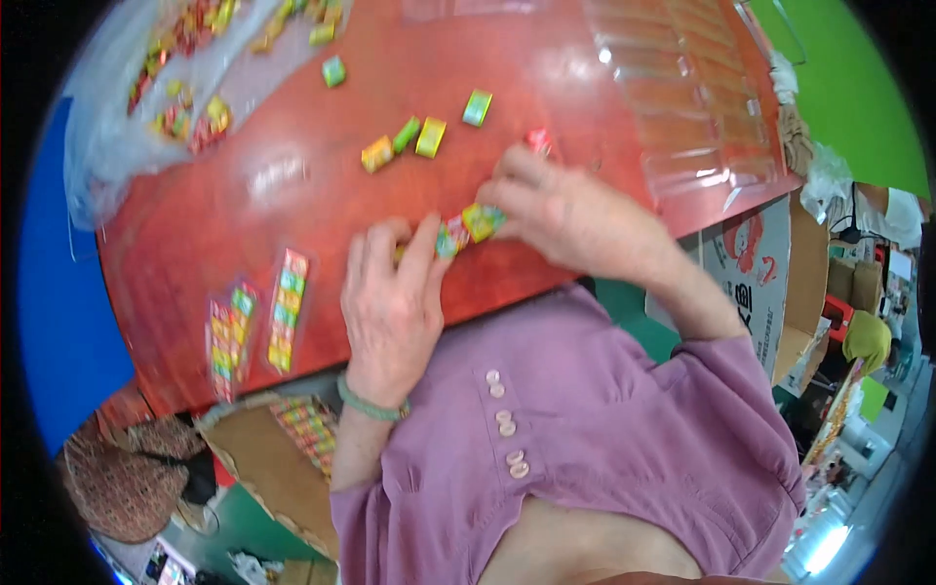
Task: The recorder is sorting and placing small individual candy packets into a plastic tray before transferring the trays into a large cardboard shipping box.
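Note:
Near the front edge of the red table, a short row of small wrapped candies (453, 236) in yellow, green and red lies between my hands. My left hand (390, 288) closes its thumb and fingers on the left end of the row. At the right end, my right hand (585, 219) pinches a yellow-green candy (481, 222). A red candy (538, 141) lies just beyond my right knuckles. Past my hands are loose candies: an orange one (377, 153), a green one (407, 134), a yellow one (430, 137) and a green-and-yellow one (477, 108).
Clear packs filled with candy rows (288, 312) lie at the table's left. A plastic bag (107, 127) with many candies spreads at far left. Clear molded plastic trays (673, 97) lie at far right. Below the left edge, an open cardboard box (258, 458) holds more packs.

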{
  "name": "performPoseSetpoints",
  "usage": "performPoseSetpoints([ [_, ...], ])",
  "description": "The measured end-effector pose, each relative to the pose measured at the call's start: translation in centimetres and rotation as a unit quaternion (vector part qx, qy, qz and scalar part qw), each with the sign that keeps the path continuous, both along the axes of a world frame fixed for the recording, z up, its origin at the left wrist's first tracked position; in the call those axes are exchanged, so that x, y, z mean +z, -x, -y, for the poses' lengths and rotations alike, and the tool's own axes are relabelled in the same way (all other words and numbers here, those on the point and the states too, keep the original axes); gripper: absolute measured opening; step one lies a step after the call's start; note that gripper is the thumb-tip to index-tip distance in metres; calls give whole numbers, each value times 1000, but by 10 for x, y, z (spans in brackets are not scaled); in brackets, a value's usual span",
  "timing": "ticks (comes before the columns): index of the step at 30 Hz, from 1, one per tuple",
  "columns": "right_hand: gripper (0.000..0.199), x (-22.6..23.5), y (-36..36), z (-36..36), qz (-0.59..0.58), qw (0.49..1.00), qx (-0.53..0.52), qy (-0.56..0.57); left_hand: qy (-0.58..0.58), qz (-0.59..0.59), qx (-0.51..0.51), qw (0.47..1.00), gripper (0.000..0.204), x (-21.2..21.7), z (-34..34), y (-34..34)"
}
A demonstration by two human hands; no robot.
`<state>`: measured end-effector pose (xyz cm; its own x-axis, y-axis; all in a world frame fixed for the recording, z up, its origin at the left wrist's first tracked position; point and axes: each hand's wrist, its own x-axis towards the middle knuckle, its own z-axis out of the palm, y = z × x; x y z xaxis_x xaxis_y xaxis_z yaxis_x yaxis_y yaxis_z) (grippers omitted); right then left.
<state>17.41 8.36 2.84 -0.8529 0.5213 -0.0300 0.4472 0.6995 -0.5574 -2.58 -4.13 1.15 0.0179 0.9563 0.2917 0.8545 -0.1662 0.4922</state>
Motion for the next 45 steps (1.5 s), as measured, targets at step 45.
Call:
performPoseSetpoints([
  [45, 24, -11, 16, -188, -31, 987, -83, -133, -84, -98, -93, 987, 23, -12, -235, 43],
])
